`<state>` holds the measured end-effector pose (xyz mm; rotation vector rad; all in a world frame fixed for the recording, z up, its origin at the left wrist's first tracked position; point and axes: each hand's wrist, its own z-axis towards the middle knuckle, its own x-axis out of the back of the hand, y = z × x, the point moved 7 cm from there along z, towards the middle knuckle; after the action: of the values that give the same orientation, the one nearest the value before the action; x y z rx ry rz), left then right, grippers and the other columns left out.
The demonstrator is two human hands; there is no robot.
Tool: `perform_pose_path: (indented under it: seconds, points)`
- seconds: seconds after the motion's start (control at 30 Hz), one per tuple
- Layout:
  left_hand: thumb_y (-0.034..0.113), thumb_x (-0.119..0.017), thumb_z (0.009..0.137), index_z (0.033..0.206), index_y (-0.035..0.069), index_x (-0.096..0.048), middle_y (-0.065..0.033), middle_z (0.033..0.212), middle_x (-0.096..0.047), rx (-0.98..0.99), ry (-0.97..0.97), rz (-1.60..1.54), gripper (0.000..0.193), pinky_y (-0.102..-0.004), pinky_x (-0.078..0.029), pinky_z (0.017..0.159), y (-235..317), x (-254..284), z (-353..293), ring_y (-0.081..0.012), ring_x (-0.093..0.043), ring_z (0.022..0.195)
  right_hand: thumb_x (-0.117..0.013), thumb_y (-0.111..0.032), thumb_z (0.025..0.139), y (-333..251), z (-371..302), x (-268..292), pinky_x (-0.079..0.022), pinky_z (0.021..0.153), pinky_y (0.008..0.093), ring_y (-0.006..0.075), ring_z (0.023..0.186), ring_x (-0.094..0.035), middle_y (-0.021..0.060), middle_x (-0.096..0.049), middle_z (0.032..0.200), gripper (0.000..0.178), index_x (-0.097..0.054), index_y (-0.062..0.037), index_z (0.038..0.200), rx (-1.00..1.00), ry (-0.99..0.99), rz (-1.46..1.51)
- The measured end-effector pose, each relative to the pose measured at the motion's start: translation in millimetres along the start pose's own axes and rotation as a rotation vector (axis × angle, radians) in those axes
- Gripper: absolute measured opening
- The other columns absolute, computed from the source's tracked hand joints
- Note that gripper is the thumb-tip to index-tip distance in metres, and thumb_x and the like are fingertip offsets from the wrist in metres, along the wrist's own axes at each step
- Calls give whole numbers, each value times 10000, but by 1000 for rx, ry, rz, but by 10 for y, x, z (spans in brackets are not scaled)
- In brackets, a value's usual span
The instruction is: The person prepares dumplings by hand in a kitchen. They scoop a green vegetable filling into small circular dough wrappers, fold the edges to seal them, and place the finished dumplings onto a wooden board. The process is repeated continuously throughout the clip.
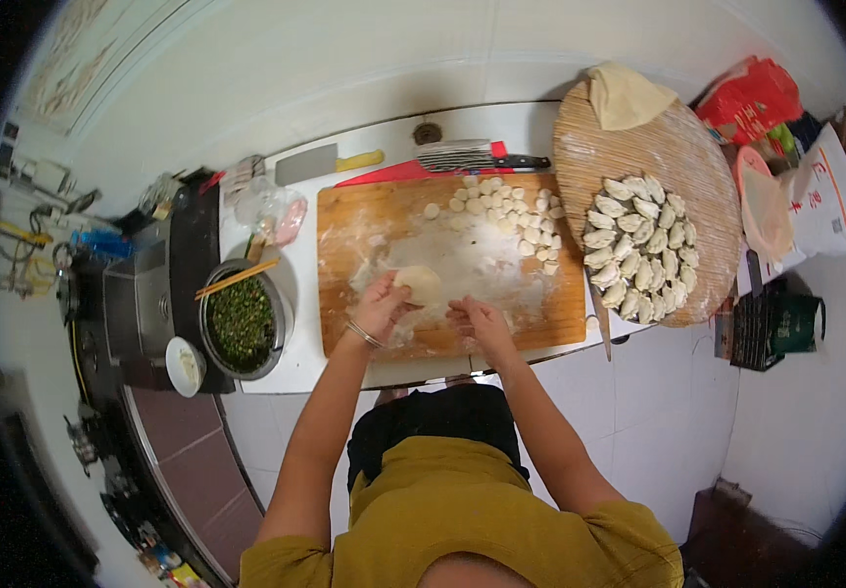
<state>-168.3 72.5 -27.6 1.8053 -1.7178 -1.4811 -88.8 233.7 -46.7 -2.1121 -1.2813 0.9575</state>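
Observation:
A thin round dumpling wrapper (418,284) is held at its left edge by my left hand (378,310), its fingers closed on it above the board. My right hand (483,325) hovers just to the right, over the near part of the board. Its fingers are loosely bent and apart, and I see nothing in them. Under both hands lies a wooden board (339,230) dusted with white flour. Many small round dough pieces (514,211) are scattered over its far right part.
Left of the board, a metal bowl of chopped green filling (240,323) has chopsticks (237,278) across its rim. A small white bowl (186,367) sits beside it. Shaped dumplings (643,245) cover part of a round mat (580,137). Behind the board lie a cleaver (307,165) and a black-handled knife (526,162).

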Motion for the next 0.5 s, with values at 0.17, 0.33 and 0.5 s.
perform_pose_path:
  seconds: [0.17,0.33,0.5]
  points:
    - [89,-510,911,1123,28,-525,-57,1050,-609,-13,-2,85,221,-298,-512,803,-169,144,-359,-156,-602,934,-628,-220,867,-95,46,-592,-470,601,242,111,678,-580,36,-632,792,218,-647,-3,874,63,-230,125]
    - [222,-470,949,1158,47,-510,-70,1095,-590,-122,331,-70,275,-313,-485,838,-227,459,-655,-171,-578,983,-684,-174,787,-219,0,-931,-482,606,280,152,653,-598,52,-632,775,189,-647,-12,876,368,-132,-406]
    - [473,-281,967,1202,78,-477,-114,1236,-519,-148,149,-623,500,-390,-429,922,11,496,-989,-240,-517,1096,-669,-132,736,-260,-543,-1906,-477,633,357,293,719,-603,123,-611,803,143,-644,-46,848,852,-362,-988]
